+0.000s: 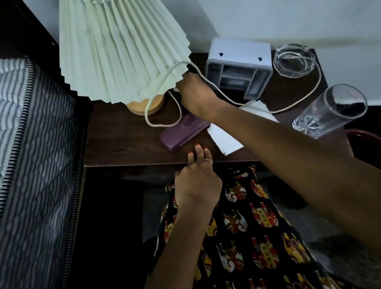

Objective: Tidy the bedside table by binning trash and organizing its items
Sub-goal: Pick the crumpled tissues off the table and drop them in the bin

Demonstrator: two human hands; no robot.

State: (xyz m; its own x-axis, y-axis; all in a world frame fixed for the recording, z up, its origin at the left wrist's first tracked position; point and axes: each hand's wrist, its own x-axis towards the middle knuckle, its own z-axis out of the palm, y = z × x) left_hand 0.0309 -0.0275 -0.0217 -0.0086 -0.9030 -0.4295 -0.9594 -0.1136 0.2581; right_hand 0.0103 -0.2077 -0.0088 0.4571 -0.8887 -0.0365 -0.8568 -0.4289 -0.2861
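Observation:
On the dark wooden bedside table (120, 145) stands a lamp with a pleated white shade (118, 42) and a wooden base (144, 106). Its white cord (296, 105) loops across the table. My right hand (196, 95) reaches under the shade's rim next to the cord; its fingers are hidden, so its grip is unclear. My left hand (197, 180) rests at the table's front edge, fingers together, holding nothing. A purple case (181, 131) and white tissue paper (226, 139) lie beneath my right forearm.
A white plastic organizer (238, 66) stands at the back. A round glass ashtray (292, 59) and a tall drinking glass (329, 111) occupy the right side. A striped mattress (18, 141) borders the left. A dark red bin rim (378, 144) shows at the right.

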